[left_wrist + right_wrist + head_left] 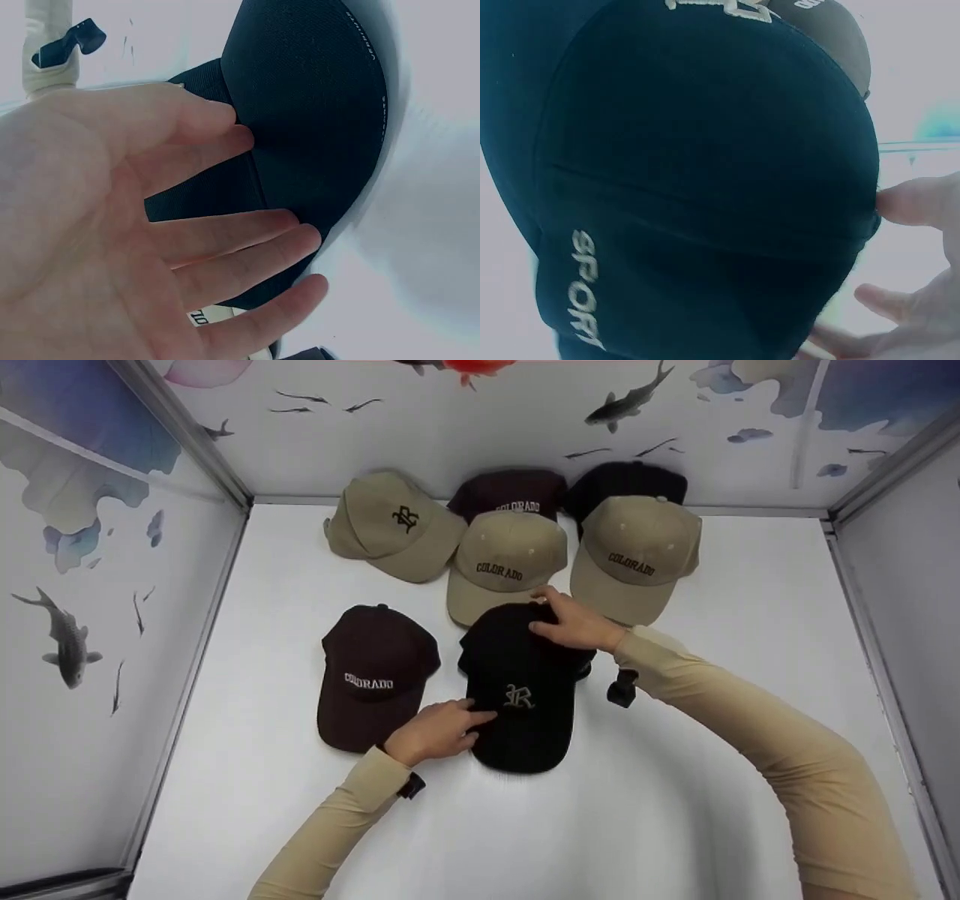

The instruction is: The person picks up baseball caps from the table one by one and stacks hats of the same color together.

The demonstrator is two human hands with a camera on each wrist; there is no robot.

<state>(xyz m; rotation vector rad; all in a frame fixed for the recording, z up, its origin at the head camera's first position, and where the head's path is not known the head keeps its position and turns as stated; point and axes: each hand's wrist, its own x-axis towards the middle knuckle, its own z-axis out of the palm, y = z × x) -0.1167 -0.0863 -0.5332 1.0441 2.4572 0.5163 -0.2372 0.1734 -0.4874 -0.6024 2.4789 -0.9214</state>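
A black cap with a pale letter emblem lies in front of me, brim toward me. My left hand reaches to its left side, fingers at the crown and brim; the left wrist view shows these fingers stretched out and spread. At the back of the crown is my right hand, its thumb resting on the top. In the right wrist view the same cap shows "SPORT" lettering on its side, and one fingertip touches the crown's edge. A maroon "COLORADO" cap lies beside my left hand.
Behind stand a beige emblem cap and two beige "COLORADO" caps. A maroon cap and a black cap sit partly hidden behind these. Panels with painted fish enclose the white table.
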